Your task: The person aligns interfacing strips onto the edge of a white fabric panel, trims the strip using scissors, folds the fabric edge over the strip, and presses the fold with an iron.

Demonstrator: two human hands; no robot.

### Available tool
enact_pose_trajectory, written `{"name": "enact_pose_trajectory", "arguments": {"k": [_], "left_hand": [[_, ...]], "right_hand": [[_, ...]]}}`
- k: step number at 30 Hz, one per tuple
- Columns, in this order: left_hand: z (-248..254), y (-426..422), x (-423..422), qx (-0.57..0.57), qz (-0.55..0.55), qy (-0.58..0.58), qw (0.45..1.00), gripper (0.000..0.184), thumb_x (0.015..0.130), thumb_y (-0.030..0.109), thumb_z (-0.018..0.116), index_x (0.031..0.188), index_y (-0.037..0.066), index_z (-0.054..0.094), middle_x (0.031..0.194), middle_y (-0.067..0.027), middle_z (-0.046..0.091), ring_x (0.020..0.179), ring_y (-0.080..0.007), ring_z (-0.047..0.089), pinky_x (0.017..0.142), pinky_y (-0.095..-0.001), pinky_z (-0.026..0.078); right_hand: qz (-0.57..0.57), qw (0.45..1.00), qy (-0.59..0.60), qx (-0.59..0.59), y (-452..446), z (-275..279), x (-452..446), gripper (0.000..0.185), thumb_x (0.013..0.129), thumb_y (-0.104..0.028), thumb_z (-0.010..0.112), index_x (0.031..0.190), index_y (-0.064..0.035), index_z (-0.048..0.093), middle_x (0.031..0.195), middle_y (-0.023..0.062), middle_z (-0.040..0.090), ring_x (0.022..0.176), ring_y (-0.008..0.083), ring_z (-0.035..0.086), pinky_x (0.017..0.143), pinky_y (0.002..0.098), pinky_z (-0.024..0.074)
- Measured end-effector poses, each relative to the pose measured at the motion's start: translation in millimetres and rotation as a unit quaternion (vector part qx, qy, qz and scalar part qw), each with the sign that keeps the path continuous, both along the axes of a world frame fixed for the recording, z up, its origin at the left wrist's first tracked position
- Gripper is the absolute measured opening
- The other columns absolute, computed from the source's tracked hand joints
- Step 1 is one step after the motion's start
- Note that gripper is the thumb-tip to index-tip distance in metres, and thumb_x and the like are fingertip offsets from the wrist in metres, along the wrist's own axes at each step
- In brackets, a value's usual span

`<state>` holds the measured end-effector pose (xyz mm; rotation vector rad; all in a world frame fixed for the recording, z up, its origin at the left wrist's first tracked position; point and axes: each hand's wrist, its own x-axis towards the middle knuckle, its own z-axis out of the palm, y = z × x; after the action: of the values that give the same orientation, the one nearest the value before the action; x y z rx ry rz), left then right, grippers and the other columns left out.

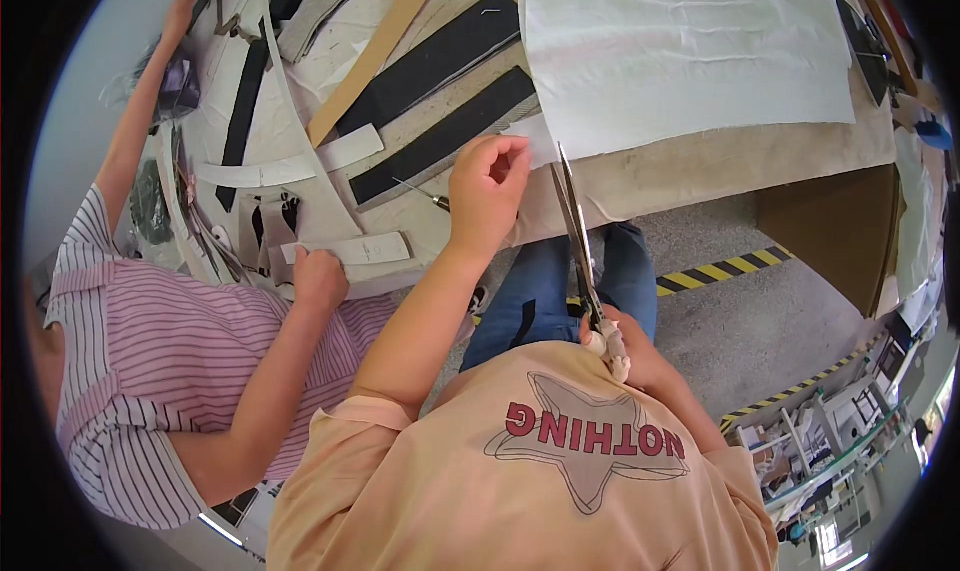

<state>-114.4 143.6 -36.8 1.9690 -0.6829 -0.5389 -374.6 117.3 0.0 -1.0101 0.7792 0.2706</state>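
Note:
My left hand (488, 193) is closed in a pinch on the near left corner of a white fabric sheet (690, 51) that lies over the table's front edge. In my right hand (640, 346) is a pair of scissors (577, 226), its handles wrapped in pale cloth. The blades point away from me, narrowly apart, and their tips are at the fabric's near edge, just right of my left hand. An awl-like tool (438, 200) with a thin metal point lies beside my left wrist.
Dark strips (440, 136), a tan strip (375, 56) and white pieces lie left on the cloth-covered table (640, 186). A co-worker (190, 371) in a striped apron stands close on the left, one hand on a white strip (350, 249). A brown box (830, 231) sits under the table at right.

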Motion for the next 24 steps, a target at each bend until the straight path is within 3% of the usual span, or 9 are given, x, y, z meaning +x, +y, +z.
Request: {"name": "enact_pose_trajectory", "arguments": {"k": [3, 7, 10, 15, 24], "left_hand": [[-12.3, 3.1, -0.8, -0.017, 0.026, 0.079, 0.996, 0.013, 0.085, 0.007, 0.070, 0.098, 0.003, 0.070, 0.095, -0.0057, 0.063, 0.074, -0.0126, 0.060, 0.068, -0.0254, 0.051], [-21.8, 5.9, -3.5, -0.029, 0.036, 0.085, 0.995, 0.014, 0.085, 0.006, 0.070, 0.099, 0.003, 0.069, 0.096, -0.0059, 0.063, 0.074, -0.0127, 0.061, 0.069, -0.0258, 0.051], [-21.0, 5.3, -2.6, -0.023, 0.034, 0.081, 0.996, 0.014, 0.085, 0.006, 0.070, 0.099, 0.003, 0.069, 0.096, -0.0062, 0.063, 0.075, -0.0131, 0.061, 0.069, -0.0261, 0.052], [-16.6, 5.1, -1.7, -0.003, 0.009, 0.033, 0.999, 0.015, 0.088, 0.001, 0.068, 0.103, 0.000, 0.068, 0.094, -0.0035, 0.063, 0.077, -0.0086, 0.064, 0.069, -0.0220, 0.053], [-17.2, 7.1, -0.8, -0.011, 0.012, 0.074, 0.997, 0.016, 0.087, 0.002, 0.069, 0.103, -0.001, 0.068, 0.099, -0.0043, 0.061, 0.077, -0.0090, 0.064, 0.069, -0.0214, 0.053]], "right_hand": [[0.000, 1.000, -0.010, -0.020, 5.0, -1.9, 5.8, 0.025, 0.084, -0.020, 0.074, 0.084, -0.0045, 0.054, 0.077, 0.0022, 0.057, 0.071, 0.0098, 0.050, 0.063, 0.0289, 0.0428], [-0.017, 0.998, -0.029, -0.059, 7.3, -8.7, 8.3, 0.026, 0.084, -0.020, 0.075, 0.083, -0.0040, 0.054, 0.074, 0.0028, 0.056, 0.068, 0.0101, 0.049, 0.061, 0.0288, 0.0418], [-0.012, 0.998, -0.008, -0.053, 3.2, -12.1, 12.5, 0.018, 0.076, -0.006, 0.072, 0.087, -0.0067, 0.058, 0.077, -0.0029, 0.055, 0.070, 0.0057, 0.049, 0.062, 0.0227, 0.0407], [-0.004, 0.996, -0.003, -0.094, 2.1, -19.1, 17.8, 0.019, 0.074, -0.005, 0.073, 0.085, -0.0062, 0.058, 0.074, -0.0021, 0.056, 0.067, 0.0059, 0.049, 0.059, 0.0233, 0.0411], [0.010, 0.986, -0.025, -0.167, -1.3, -21.0, 21.5, 0.019, 0.076, -0.008, 0.074, 0.084, -0.0040, 0.057, 0.068, -0.0001, 0.058, 0.058, 0.0070, 0.052, 0.053, 0.0244, 0.0421]]}}
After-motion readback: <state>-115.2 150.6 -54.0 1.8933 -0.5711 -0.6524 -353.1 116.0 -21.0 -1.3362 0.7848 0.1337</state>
